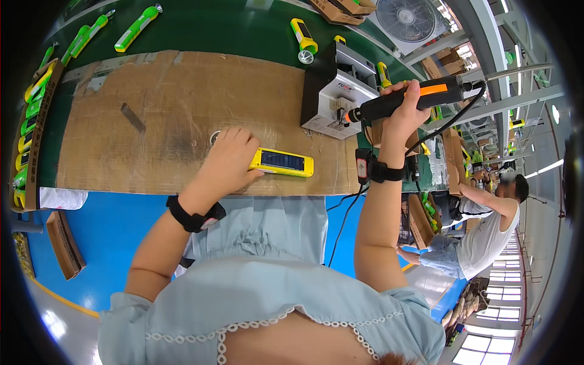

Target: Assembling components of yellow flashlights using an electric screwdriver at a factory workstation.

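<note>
The left hand (233,157) grips the yellow flashlight (283,162), its long axis running left-right mid-frame, while the farther right hand (406,114) clasps a black power screwdriver (378,107) upper right.

Open room for a hand lies over the cardboard sheet (164,85), left and upper middle of the frame. A box of flashlights (44,143) walls off the far left. Right of centre, a black-and-silver machine (328,85) blocks the way, the power screwdriver (380,106) and its cord (455,120) crowding its right. The left hand (230,155) and yellow flashlight (283,162) obstruct the lower middle.
</note>
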Tool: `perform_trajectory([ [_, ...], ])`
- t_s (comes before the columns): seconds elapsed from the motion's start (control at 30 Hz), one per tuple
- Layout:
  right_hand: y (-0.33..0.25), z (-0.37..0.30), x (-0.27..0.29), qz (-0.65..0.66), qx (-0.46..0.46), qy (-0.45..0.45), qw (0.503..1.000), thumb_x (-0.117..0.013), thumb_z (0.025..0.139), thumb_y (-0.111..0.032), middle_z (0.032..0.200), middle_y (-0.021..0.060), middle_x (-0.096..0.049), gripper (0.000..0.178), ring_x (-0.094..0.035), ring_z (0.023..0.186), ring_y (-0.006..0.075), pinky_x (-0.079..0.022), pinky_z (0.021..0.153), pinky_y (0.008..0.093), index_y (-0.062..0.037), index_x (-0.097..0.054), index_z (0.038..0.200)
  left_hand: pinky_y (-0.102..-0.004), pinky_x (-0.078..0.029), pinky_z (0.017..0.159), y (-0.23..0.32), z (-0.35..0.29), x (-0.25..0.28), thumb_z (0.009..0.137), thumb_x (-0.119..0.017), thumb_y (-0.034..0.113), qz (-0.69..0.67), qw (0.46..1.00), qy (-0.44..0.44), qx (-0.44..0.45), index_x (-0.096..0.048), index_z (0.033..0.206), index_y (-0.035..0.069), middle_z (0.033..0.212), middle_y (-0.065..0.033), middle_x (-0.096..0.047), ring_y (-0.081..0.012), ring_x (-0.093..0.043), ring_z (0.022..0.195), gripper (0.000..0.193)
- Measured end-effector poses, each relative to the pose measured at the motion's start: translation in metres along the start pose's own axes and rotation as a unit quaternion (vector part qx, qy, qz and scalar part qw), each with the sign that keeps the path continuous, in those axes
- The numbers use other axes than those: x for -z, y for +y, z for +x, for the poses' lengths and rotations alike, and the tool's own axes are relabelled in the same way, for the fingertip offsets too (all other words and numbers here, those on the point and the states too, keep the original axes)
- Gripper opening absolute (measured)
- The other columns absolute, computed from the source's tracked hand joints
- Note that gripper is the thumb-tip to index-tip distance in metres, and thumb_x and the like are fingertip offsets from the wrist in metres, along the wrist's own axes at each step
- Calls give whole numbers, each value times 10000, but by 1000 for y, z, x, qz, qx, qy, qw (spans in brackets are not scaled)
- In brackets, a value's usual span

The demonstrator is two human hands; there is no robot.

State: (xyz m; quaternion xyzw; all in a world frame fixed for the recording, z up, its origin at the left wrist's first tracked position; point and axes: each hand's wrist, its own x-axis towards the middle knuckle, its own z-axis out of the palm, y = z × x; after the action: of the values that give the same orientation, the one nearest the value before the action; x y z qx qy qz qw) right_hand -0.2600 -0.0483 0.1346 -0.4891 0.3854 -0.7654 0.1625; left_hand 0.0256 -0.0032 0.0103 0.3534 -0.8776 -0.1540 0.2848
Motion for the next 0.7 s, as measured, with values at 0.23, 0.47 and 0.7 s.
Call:
perform_trajectory([
  [0.23,-20,-43,-6,113,-74,-33,990,-600,876,-285,709,121,-530,316,-557,572,222,-495,542,327,14,-498,898,-401,-415,812,2,0,-14,621,-782,200,-77,997,17,-2,-561,948,32,967,-133,-518,-326,-502,927,429],
  [0.47,-53,-111,-31,137,-109,-93,980,-694,753,-497,728,110,-517,589,-555,624,220,-500,606,347,-19,-445,990,-403,-404,818,21,14,-39,618,-782,198,-95,995,19,-8,-588,968,37,950,-132,-502,-318,-491,942,431],
  [0.7,-48,-122,-30,132,-94,-93,982,-725,725,-507,739,117,-525,631,-561,626,219,-501,607,334,-22,-431,1001,-406,-392,829,24,14,-45,606,-789,190,-78,996,40,7,-590,966,46,938,-127,-482,-316,-478,938,436],
])
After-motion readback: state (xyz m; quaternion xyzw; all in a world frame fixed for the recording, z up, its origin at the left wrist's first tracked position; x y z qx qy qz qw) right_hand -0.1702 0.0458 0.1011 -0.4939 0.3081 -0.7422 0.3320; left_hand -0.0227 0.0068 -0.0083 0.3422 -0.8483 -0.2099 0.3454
